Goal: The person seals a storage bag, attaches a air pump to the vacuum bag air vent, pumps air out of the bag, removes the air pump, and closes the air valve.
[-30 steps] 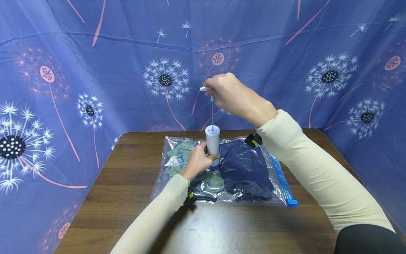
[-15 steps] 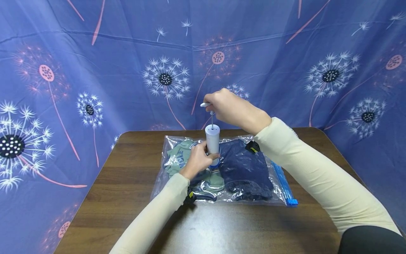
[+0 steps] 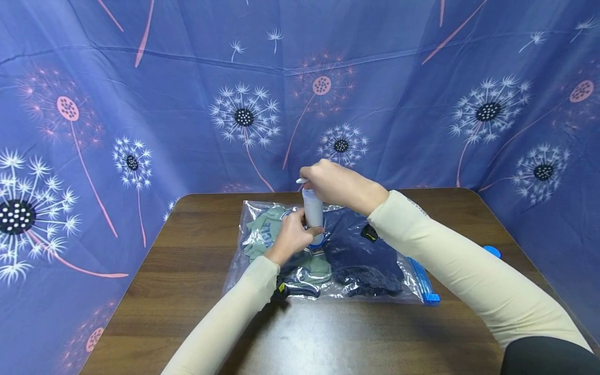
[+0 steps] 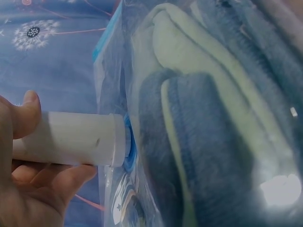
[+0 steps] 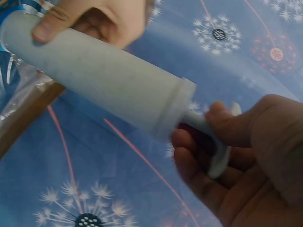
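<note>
A white hand pump (image 3: 313,208) stands nearly upright on the blue valve (image 4: 129,144) of a clear vacuum storage bag (image 3: 363,297). My left hand (image 3: 292,234) grips the pump's barrel near its lower end. My right hand (image 3: 335,182) holds the pump's T-shaped handle (image 5: 218,158) with fingers curled round it, right against the top of the barrel. Inside the bag lie a green garment (image 3: 262,232) with lettering on the left and dark blue clothing (image 3: 363,250) on the right. The metal rod is out of sight in the head view.
The bag's blue zip edge (image 3: 424,281), with its slider (image 3: 431,299), runs along the right. A round blue cap (image 3: 492,251) lies on the wooden table (image 3: 187,312) past my right sleeve. A blue dandelion-print cloth (image 3: 187,104) hangs behind the table.
My right hand has come down with the pump handle, from well above the barrel to its top. The blue cap has come into view beyond the sleeve. My left hand keeps its place.
</note>
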`<action>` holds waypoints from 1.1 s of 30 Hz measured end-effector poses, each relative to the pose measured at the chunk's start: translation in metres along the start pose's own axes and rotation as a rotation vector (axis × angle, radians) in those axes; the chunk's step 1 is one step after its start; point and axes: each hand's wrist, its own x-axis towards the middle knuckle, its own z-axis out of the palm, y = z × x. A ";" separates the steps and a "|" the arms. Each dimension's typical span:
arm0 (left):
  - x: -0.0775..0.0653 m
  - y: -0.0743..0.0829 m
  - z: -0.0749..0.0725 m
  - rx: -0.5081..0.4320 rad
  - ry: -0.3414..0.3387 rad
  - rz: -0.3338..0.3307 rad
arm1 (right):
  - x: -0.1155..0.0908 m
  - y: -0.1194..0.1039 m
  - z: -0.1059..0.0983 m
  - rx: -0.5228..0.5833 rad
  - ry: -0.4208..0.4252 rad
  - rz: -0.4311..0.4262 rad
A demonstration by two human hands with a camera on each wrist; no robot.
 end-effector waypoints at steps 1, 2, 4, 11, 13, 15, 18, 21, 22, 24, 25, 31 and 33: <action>0.000 0.000 0.000 -0.003 0.001 0.001 | 0.000 0.001 0.002 -0.003 0.003 -0.002; 0.000 0.000 0.000 -0.005 0.001 0.001 | 0.000 0.001 0.003 -0.001 0.004 -0.001; 0.000 -0.001 0.000 -0.009 0.004 0.000 | 0.000 0.001 0.004 0.003 0.004 0.003; 0.000 -0.001 -0.001 0.001 0.008 0.000 | 0.001 0.000 0.005 0.016 -0.026 0.039; 0.000 -0.001 -0.001 0.000 0.006 0.001 | 0.001 -0.001 0.004 0.019 -0.034 0.049; 0.001 -0.002 0.000 -0.003 0.004 -0.001 | 0.001 -0.001 0.004 0.019 -0.039 0.050; 0.001 -0.002 0.000 0.003 0.003 -0.002 | 0.001 -0.001 0.003 0.024 -0.047 0.050; 0.000 -0.002 0.000 0.006 0.002 -0.002 | 0.000 0.000 0.002 0.024 -0.051 0.048; 0.000 -0.002 0.000 0.006 0.001 -0.002 | 0.000 0.000 0.001 0.022 -0.051 0.048; 0.000 -0.001 -0.001 0.008 -0.003 -0.006 | 0.000 0.000 0.000 0.017 -0.051 0.046; 0.000 -0.001 -0.001 0.008 -0.005 -0.007 | 0.000 0.000 -0.001 0.013 -0.050 0.044; 0.000 0.000 -0.001 0.011 -0.008 -0.015 | -0.001 0.001 -0.007 0.014 -0.043 0.027; 0.000 0.001 0.000 0.013 -0.009 -0.017 | -0.001 0.001 -0.010 0.021 -0.027 0.021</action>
